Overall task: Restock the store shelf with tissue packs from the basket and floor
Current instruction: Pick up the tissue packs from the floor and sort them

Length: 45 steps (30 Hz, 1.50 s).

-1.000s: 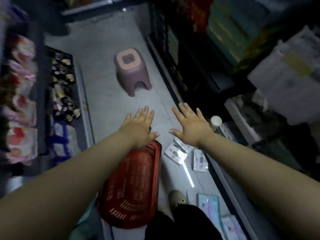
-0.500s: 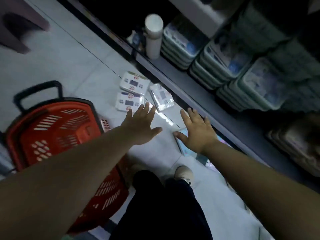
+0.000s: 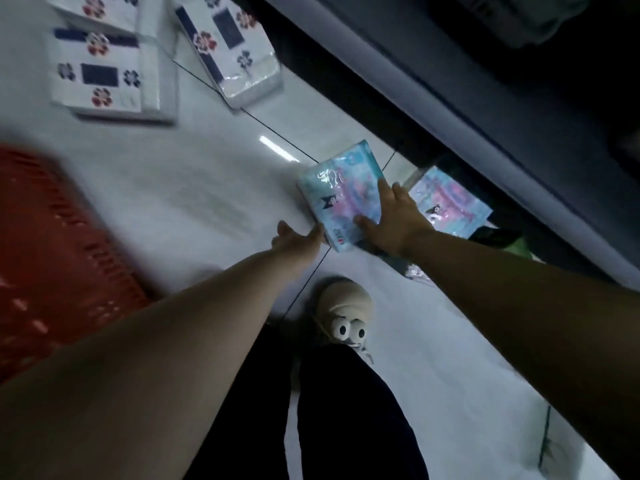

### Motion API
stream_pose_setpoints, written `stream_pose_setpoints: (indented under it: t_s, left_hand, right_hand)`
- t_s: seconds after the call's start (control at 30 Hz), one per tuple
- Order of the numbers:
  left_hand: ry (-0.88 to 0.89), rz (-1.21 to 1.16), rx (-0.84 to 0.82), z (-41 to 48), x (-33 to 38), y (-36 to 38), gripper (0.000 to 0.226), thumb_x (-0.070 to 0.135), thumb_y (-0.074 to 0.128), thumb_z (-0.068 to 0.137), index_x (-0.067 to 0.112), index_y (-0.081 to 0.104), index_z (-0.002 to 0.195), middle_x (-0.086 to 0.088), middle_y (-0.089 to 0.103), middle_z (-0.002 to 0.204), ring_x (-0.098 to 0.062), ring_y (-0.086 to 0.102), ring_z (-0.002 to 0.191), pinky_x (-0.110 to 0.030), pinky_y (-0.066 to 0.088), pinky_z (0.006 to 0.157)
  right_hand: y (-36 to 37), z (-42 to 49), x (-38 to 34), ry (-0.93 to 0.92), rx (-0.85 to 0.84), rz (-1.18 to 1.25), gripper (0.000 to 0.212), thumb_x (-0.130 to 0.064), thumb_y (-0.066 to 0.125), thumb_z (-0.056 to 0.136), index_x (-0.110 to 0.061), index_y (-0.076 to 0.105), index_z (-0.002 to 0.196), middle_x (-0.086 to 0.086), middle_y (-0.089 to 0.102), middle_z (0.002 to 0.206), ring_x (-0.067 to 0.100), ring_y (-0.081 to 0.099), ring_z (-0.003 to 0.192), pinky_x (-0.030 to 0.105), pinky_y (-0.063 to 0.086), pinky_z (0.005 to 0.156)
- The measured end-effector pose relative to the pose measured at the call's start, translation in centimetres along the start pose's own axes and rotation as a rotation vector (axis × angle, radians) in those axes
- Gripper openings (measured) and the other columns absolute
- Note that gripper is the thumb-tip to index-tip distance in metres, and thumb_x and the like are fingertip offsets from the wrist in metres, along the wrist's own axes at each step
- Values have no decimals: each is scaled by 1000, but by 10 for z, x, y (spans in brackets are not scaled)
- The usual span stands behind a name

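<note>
A blue-and-pink tissue pack (image 3: 341, 199) lies on the white floor in front of the shelf base. My right hand (image 3: 394, 220) grips it, thumb on the top face and fingers over its right edge. My left hand (image 3: 298, 239) reaches in with straight fingers and touches the pack's near left corner. A second blue-and-pink pack (image 3: 450, 206) lies just right of it, against the shelf base. Three white flower-print packs (image 3: 100, 74) (image 3: 228, 46) (image 3: 100, 8) lie farther away on the floor. The red basket (image 3: 52, 254) stands at the left, blurred.
The dark shelf base (image 3: 450, 116) runs diagonally from the top middle to the right edge. My beige shoe (image 3: 346, 306) and dark trouser leg are just below the hands. Stacked goods on the shelf at the top right are dim.
The view has dropped closer to the floor. Both hands have moved down and right from open air onto the blue-and-pink pack; the right hand has taken hold of it.
</note>
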<state>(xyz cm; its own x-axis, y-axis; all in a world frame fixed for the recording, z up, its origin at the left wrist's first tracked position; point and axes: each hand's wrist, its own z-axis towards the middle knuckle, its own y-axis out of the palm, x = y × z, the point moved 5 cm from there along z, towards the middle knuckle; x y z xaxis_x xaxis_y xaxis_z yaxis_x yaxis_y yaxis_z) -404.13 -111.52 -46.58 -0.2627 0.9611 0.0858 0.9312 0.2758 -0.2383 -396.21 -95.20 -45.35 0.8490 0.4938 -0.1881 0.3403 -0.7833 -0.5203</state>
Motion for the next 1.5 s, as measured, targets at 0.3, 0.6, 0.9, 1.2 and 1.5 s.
stream_pose_setpoints:
  t_s: [0.3, 0.6, 0.9, 1.2, 1.5]
  left_hand:
    - [-259, -672, -258, 44, -25, 50, 48, 59, 30, 98, 26, 35, 132, -12, 49, 110, -29, 57, 91, -42, 42, 77]
    - [-215, -736, -115, 84, -26, -28, 22, 29, 47, 99, 14, 52, 114, -5, 58, 118, -28, 53, 122, -48, 30, 110]
    - [-13, -831, 80, 17, -31, -93, 46, 33, 60, 90, 24, 35, 128, -6, 57, 116, -22, 58, 99, -31, 44, 81]
    - [284, -903, 300, -171, -14, -204, 36, 38, 59, 93, 28, 39, 122, -5, 62, 109, -20, 63, 93, -40, 52, 89]
    - [440, -1072, 587, -456, -46, -290, 35, 26, 56, 96, 24, 33, 122, 7, 57, 102, -4, 59, 82, -23, 50, 72]
  right_hand:
    - [42, 67, 0, 315, 4, 297, 74, -50, 64, 85, -5, 39, 138, 18, 51, 130, 33, 55, 116, 37, 49, 93]
    - [32, 87, -37, 96, 50, 331, 58, -42, 67, 86, -10, 48, 130, 15, 56, 123, 32, 57, 111, 38, 49, 93]
    - [-19, 45, -96, 129, 80, 533, 58, -50, 71, 80, -4, 53, 110, 8, 58, 100, 20, 58, 83, 28, 45, 62]
    - [-115, -115, -186, -88, 22, 764, 41, -38, 59, 93, -17, 43, 125, 1, 62, 105, 13, 63, 83, 24, 51, 67]
    - [-237, -345, -304, -414, -83, 617, 38, -40, 51, 97, -23, 48, 131, -6, 64, 103, 2, 61, 77, 10, 44, 45]
